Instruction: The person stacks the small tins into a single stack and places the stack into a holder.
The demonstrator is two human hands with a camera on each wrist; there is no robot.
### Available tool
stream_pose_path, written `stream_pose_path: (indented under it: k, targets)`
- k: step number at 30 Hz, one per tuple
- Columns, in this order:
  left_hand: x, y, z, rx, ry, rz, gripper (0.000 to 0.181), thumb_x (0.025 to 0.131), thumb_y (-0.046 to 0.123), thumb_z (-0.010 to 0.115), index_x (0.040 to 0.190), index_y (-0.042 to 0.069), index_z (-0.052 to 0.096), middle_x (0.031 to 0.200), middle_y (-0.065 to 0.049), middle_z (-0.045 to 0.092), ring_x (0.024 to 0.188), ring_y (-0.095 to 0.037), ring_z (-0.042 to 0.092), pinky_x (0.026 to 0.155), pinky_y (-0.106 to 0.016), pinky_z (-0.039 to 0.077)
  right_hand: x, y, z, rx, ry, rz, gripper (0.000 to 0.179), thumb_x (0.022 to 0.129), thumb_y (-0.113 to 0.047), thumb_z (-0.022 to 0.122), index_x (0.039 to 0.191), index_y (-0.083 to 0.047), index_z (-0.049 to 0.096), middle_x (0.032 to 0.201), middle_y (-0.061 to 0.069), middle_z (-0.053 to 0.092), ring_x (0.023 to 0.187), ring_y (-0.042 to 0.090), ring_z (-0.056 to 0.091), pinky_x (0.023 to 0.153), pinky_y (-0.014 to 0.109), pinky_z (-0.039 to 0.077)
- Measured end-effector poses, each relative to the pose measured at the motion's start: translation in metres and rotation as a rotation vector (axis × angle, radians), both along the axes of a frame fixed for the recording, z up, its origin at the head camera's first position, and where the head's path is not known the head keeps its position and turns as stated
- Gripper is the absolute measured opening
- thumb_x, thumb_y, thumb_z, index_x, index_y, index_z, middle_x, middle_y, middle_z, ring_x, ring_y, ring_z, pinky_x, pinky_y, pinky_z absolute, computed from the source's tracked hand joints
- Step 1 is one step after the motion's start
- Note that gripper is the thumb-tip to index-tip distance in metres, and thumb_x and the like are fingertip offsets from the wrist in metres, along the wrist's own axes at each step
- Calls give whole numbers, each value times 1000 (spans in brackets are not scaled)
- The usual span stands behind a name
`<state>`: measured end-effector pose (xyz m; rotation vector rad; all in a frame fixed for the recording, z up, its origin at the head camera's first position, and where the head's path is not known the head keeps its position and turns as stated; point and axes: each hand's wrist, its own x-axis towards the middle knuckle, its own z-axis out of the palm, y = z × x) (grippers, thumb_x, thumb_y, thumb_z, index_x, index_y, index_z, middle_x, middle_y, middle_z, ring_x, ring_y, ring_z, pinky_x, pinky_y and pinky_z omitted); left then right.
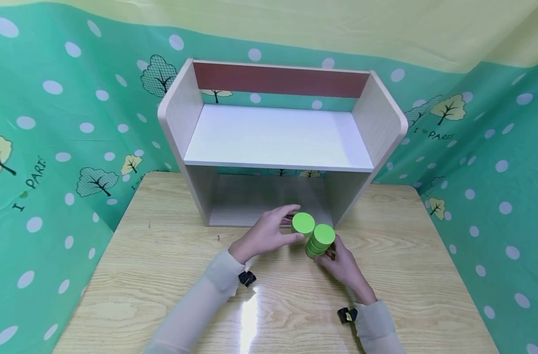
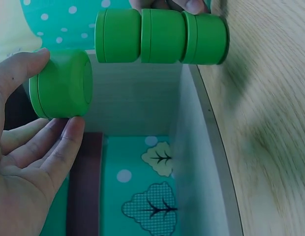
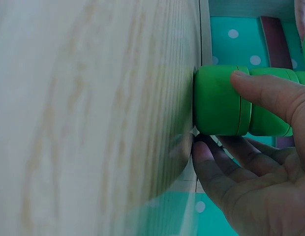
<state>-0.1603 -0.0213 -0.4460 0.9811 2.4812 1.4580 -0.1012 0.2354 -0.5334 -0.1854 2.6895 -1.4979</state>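
Between thumb and fingertips, my left hand [image 1: 266, 232] pinches a round green lidded jar [image 1: 303, 222] in the air. The left wrist view shows that same jar [image 2: 64, 83] apart from a stack of three matching green jars [image 2: 162, 37]. The stack [image 1: 323, 237] stands upright on the table in front of the shelf's right part. My right hand [image 1: 345, 265] holds the stack low down from the right. In the right wrist view, its thumb lies on the bottom jar [image 3: 219, 101] and its fingers reach round the other side, partly hidden.
A pale two-level shelf unit [image 1: 278, 137] with a dark red back strip [image 1: 282, 78] stands at the back of the wooden table [image 1: 185, 275]. A green patterned curtain [image 1: 65, 123] hangs behind and along both sides. Each wrist wears a small black device [image 1: 247, 279].
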Motion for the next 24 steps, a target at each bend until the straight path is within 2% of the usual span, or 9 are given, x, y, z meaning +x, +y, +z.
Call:
stream_pose_path:
  k: [3,9,18,24]
  targets:
    - [-1,3,1,5,-5,-5,74,87,25,81,147,3,44,141,-12,55,114,-18,62,97,-27,52,-1,0,0,6,9,2,72,86,-4,78,145,1,37,134,27,55,125,41,53,102,50,48]
    - [-3,9,1,19,-17,-24,76,87,30,81,147,3,44,140,-13,55,114,-21,62,97,-28,52,0,0,1,6,16,4,70,87,-5,78,145,0,38,132,27,56,123,41,54,101,52,49]
    - [-4,15,6,-1,9,-30,73,88,28,80,148,4,45,140,-12,56,114,-15,61,95,-21,51,0,0,0,23,38,15,72,87,-6,78,146,1,36,133,28,56,123,42,54,100,53,50]
    - [-4,19,9,-4,25,-47,74,88,34,79,148,5,45,139,-10,56,114,-11,61,94,-19,51,0,0,1,20,2,-1,73,86,-6,79,146,0,37,134,26,55,124,39,54,101,51,49]
